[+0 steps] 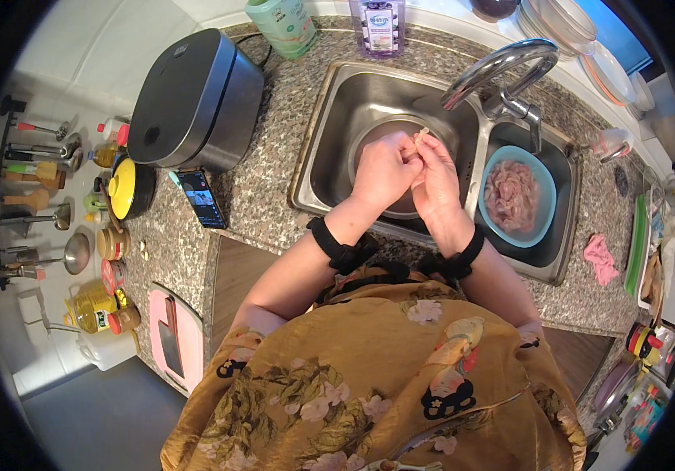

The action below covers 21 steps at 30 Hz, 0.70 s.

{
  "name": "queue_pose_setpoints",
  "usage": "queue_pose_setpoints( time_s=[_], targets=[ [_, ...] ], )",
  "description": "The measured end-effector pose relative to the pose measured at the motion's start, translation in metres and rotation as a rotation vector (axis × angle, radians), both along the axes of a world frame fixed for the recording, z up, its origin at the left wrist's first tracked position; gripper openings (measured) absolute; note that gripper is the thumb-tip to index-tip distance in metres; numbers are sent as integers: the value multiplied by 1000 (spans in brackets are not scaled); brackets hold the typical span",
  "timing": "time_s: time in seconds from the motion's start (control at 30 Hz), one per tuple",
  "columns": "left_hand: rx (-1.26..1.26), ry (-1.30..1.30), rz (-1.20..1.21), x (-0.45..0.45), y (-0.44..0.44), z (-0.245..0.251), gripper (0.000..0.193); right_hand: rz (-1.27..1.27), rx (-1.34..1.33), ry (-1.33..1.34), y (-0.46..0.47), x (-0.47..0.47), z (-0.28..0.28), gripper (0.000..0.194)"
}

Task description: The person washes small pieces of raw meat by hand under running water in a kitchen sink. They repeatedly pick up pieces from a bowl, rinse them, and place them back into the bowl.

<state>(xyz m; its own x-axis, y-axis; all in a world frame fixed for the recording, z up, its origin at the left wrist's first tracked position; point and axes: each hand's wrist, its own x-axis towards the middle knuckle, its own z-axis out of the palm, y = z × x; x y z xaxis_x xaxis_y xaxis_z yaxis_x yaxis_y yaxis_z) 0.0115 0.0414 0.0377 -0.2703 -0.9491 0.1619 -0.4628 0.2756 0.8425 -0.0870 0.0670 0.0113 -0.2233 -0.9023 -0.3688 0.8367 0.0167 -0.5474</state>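
Over the left basin of a steel double sink [328,126], my left hand [385,171] and my right hand [438,176] meet, fingertips together. Between them they pinch a small pale piece [422,136], probably raw meat; the fingers hide part of it. A wide round metal bowl or pan [372,130] lies in the basin beneath my hands. To the right, in the smaller basin, a light-blue plastic bowl [549,203] holds a heap of pale pink raw meat pieces [512,196].
A chrome faucet [505,103] arches over the sink. At left stand a grey rice cooker [196,100] and a propped smartphone [202,199]. A cleaver [171,341] lies on a pink cutting board [193,329]. A pink cloth [601,258] lies right of the sink.
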Motion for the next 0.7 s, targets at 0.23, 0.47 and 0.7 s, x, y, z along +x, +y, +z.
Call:
queue_pose_setpoints(
  time_s=[0.23, 0.47, 0.7],
  targets=[
    [-81, -6, -30, -8, 1, -2, 11, -64, -40, -52, -5, -2, -13, 6],
    [-132, -62, -54, -8, -6, 7, 12, -24, -84, -37, -7, -7, -15, 12],
    [-82, -41, -25, 1, -14, 17, 12, 69, -124, 9, -12, -17, 2, 15]
  ],
)
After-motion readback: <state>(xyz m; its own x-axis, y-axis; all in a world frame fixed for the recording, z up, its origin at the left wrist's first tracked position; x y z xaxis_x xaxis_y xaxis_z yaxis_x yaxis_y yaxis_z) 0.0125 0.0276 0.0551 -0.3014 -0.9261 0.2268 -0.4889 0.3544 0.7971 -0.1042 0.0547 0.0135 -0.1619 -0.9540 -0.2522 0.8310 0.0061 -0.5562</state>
